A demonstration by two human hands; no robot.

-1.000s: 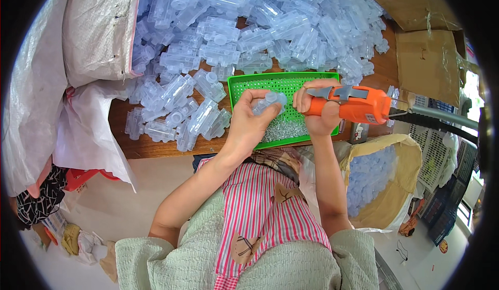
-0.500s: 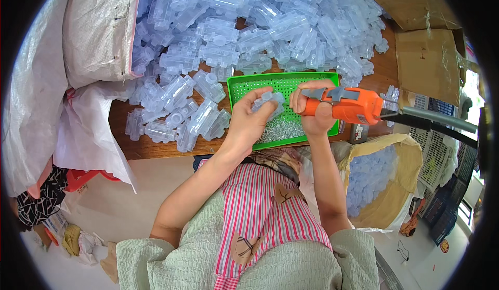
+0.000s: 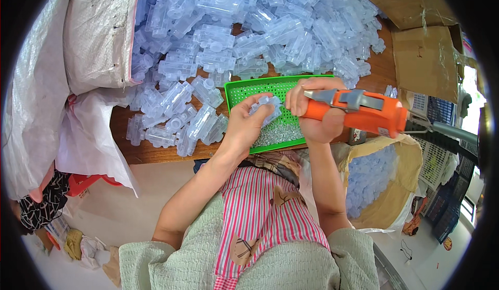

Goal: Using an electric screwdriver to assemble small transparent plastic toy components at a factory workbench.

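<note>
My left hand (image 3: pixel 244 125) grips a small clear plastic part (image 3: pixel 266 107) over a green perforated tray (image 3: pixel 244 90). My right hand (image 3: pixel 312 114) is wrapped around an orange powered screwdriver (image 3: pixel 366 111), its front end pointing left at the clear part. Small metal screws (image 3: pixel 283 131) lie in the tray's near half. The two hands almost touch above the tray.
A large heap of clear plastic parts (image 3: pixel 249 35) covers the wooden table (image 3: pixel 150 155) behind and left of the tray. A white sack (image 3: pixel 96 30) stands at the left, cardboard boxes (image 3: pixel 423 56) at the right, and a lined box of finished parts (image 3: pixel 377 178) beside my right elbow.
The orange screwdriver has slid left and slightly down toward the clear part. My left hand stays over the tray, holding the part.
</note>
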